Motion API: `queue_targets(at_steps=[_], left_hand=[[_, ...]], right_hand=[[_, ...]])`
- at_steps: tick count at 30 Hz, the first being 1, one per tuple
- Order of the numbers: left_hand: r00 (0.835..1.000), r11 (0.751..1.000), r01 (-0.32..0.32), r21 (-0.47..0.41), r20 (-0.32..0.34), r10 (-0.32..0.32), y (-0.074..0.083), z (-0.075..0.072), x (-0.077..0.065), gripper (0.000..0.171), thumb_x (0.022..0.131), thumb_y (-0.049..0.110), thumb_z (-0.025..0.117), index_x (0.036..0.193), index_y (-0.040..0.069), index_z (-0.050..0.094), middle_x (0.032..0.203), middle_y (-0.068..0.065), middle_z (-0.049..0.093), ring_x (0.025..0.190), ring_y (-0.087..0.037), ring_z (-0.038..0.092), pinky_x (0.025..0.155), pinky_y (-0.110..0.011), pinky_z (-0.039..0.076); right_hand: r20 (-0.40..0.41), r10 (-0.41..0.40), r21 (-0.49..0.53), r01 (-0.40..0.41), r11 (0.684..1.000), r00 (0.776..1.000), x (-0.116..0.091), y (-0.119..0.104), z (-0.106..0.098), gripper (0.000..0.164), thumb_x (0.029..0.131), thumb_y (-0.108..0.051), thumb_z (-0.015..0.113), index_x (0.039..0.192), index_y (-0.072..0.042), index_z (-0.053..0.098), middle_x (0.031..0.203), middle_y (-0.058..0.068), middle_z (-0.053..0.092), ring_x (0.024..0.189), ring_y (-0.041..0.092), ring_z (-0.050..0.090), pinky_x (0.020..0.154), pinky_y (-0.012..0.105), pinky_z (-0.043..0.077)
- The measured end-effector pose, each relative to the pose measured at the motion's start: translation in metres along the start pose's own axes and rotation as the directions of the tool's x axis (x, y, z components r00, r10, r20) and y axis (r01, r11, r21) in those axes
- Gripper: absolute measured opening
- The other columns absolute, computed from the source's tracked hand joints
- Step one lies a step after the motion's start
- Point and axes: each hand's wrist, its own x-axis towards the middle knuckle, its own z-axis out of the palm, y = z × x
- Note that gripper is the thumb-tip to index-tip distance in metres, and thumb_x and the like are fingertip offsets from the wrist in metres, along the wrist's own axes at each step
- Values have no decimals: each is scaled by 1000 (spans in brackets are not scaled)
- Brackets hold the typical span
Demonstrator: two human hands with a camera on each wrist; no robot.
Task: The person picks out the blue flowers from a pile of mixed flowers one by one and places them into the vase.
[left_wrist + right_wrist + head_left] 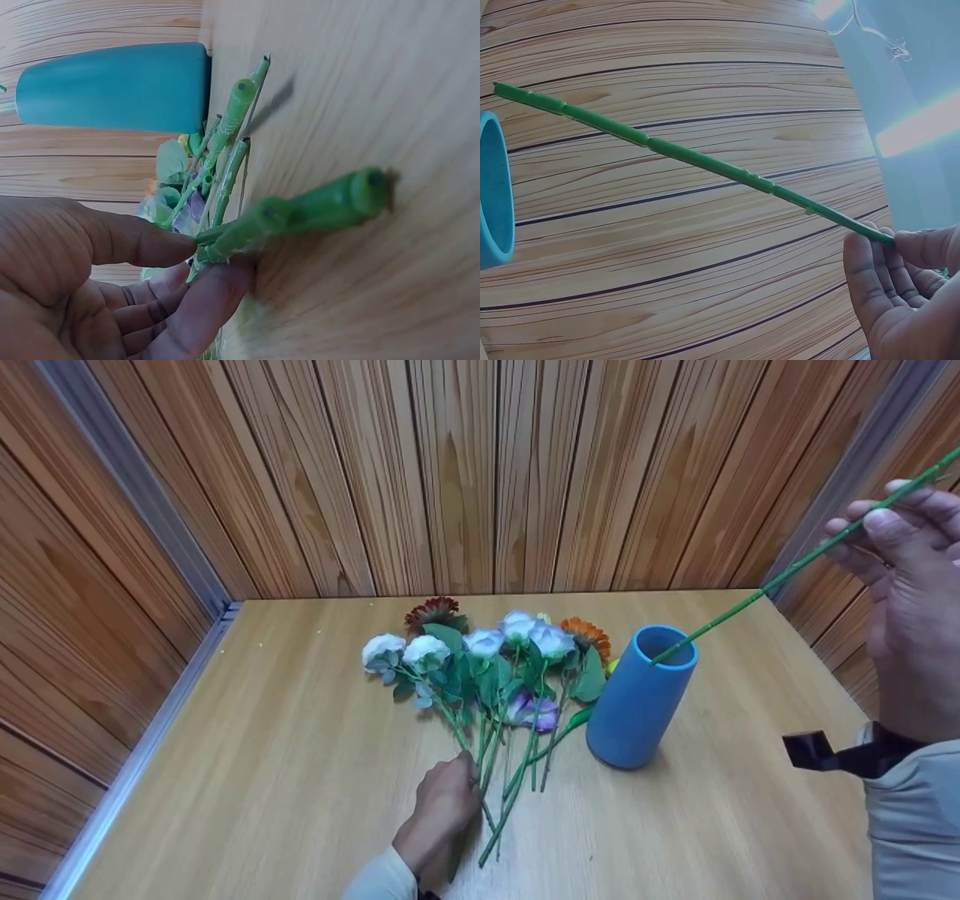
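Observation:
My right hand (919, 577) pinches a long green flower stem (705, 161) between thumb and fingers, high at the right. Its upper end runs out of the head view, so the bloom is hidden. The stem's lower tip overlaps the mouth of the blue vase (641, 701) in the head view; in the right wrist view it shows just above the rim. Low on the table, my left hand (442, 799) pinches green stems (247, 232) of the artificial flowers between thumb and index finger. Their white roses (426, 652) lie toward the back wall, cut ends toward me.
Beside the white roses lie a dark red flower (433, 613), an orange flower (586, 637) and a purple flower (534, 711), left of the upright vase. A wood-panelled wall (457, 472) closes off the table's (285, 735) far edge.

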Motion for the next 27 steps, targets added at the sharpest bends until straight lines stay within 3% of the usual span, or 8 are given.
queue_targets(at_steps=[8, 20, 27], left_hand=[[1000, 1000, -3, -5, 3, 3, 0, 1, 0, 15, 74, 2, 60, 73, 11, 47, 58, 4, 41, 51, -14, 39, 43, -28, 32], [997, 998, 63, 10, 40, -64, 2, 2, 3, 16, 73, 1, 61, 73, 10, 48, 57, 4, 40, 50, -14, 40, 42, -27, 31], [998, 999, 51, -15, 48, -50, 1, 2, 3, 13, 73, -1, 58, 75, 9, 49, 57, 4, 39, 50, -15, 39, 43, -28, 31]], right_hand=[[-35, -30, -60, 28, 998, 999, 3, -2, -5, 39, 76, 0, 68, 111, 8, 53, 95, 21, 58, 80, 28, 61, 70, 30, 49], [-52, -37, -106, 31, 994, 998, 3, 1, -8, 40, 76, -3, 69, 111, 7, 53, 96, 20, 57, 81, 27, 61, 71, 28, 49], [-50, -22, -109, 17, 994, 999, 0, 6, -10, 41, 75, -3, 69, 112, 7, 52, 96, 21, 58, 81, 28, 61, 69, 27, 50]])
